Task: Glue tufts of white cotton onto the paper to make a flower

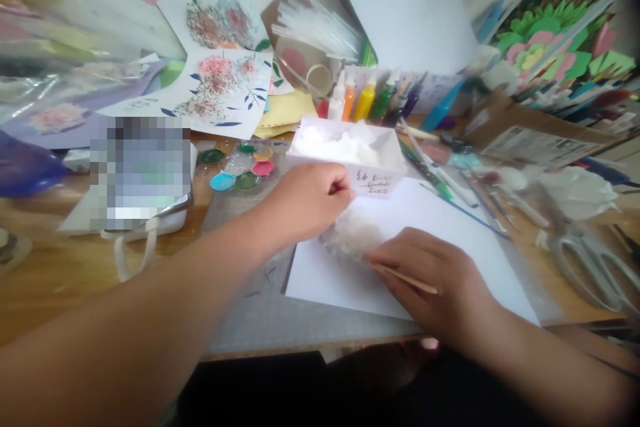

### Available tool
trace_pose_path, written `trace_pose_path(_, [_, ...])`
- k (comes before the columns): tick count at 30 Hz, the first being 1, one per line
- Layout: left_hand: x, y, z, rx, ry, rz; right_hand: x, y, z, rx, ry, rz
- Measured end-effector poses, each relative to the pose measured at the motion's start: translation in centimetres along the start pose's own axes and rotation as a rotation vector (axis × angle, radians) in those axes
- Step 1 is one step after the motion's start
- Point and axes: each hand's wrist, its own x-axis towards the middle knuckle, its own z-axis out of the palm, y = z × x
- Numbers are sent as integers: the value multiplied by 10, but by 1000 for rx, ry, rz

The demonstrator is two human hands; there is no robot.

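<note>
A sheet of white paper lies in front of me with a pale, fluffy greyish-white patch on it. My right hand grips a thin wooden stick at the right edge of that patch; the stick's tip is hidden. Above the patch, my left hand is closed, fingers curled together, and anything inside it is hidden. Just behind it stands a white box with handwriting on its front, filled with white cotton-like fluff.
Left of the box is a palette with several coloured paints. Beyond it, a phone-like device rests on a stand. Paint bottles line the back. Pens and large scissors lie right, near a cardboard box.
</note>
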Motion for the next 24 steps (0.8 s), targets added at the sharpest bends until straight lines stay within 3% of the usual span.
trace_pose_path(7, [2,-4,1,3,19,6,8,-3,0,-8,-112,14])
trace_pose_path(15, [4,-12,3,93,-156,-25,-2,9,-11,129,-61,-46])
trace_pose_path(21, [5,-10,0,93,-190,-40,-7,7,-16,144,-53,-32])
trace_pose_path(24, [4,-6,-3,82,-187,-16,-6,5,-19,225,4,46])
